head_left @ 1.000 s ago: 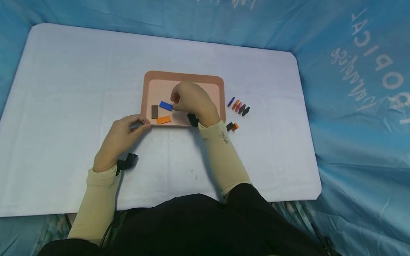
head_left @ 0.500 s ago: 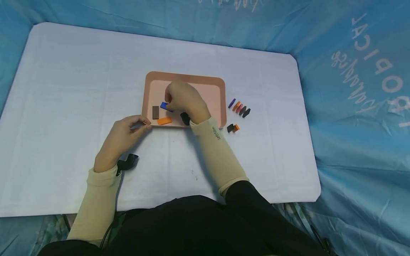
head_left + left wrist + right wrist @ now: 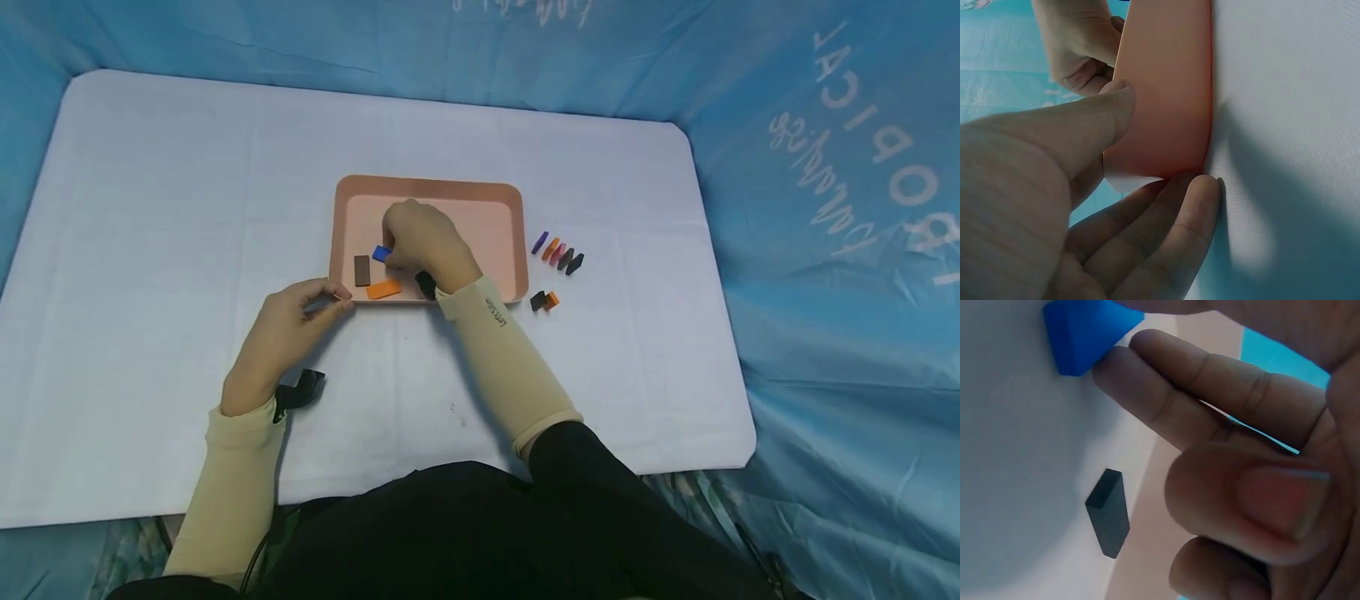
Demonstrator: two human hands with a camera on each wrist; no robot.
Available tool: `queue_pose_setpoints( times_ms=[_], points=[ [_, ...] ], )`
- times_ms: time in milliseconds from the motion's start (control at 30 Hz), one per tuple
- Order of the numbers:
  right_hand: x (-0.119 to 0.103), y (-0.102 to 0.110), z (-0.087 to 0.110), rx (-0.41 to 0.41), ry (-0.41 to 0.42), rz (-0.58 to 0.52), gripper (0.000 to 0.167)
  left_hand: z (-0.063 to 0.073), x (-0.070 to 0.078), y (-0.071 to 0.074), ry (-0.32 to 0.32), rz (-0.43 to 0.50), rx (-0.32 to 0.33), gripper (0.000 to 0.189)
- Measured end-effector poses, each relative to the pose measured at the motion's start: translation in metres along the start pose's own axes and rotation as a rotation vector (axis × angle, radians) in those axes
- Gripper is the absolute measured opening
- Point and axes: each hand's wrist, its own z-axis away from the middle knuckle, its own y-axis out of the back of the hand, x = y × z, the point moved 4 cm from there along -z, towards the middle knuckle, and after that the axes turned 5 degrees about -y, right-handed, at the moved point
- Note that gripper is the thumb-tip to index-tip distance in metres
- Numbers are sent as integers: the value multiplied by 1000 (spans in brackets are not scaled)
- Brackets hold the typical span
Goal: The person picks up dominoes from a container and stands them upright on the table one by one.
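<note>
A shallow pink tray (image 3: 480, 225) lies on the white-covered table. My left hand (image 3: 288, 325) holds its near left corner, with the thumb (image 3: 1119, 103) on the rim and other fingers low against the outside. Inside the tray, my right hand (image 3: 423, 237) pinches the right end of a blue block (image 3: 381, 252) between thumb and fingers; the hand hides part of the block. In the right wrist view, two fingertips touch that blue block's (image 3: 1079, 337) edge. To its left stands or lies a brown block (image 3: 362, 271), and an orange block (image 3: 383, 289) is just nearer.
Right of the tray is a slanted row of several small blocks, including a purple block (image 3: 540, 242) and a black block (image 3: 574, 264). Closer to me are another dark block (image 3: 537, 301) and an orange block (image 3: 552, 300). Blue curtains (image 3: 840, 350) surround the table.
My right hand has moved left over the tray and onto the blue block, covering its right end. My left hand has stayed at the tray's corner.
</note>
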Motion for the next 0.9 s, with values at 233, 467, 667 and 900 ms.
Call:
queue_pose_setpoints(
  times_ms=[233, 467, 667, 900],
  points=[
    [3, -3, -1, -1, -11, 12, 13, 0, -1, -1, 10, 0, -9, 25],
    [3, -4, -3, 10, -2, 18, 10, -1, -1, -2, -8, -1, 0, 24],
    [1, -6, -4, 5, 3, 18, 8, 0, -2, -2, -1, -4, 4, 23],
    [-2, -7, -7, -4, 19, 23, 8, 2, -3, -1, 15, -10, 11, 23]
  ],
)
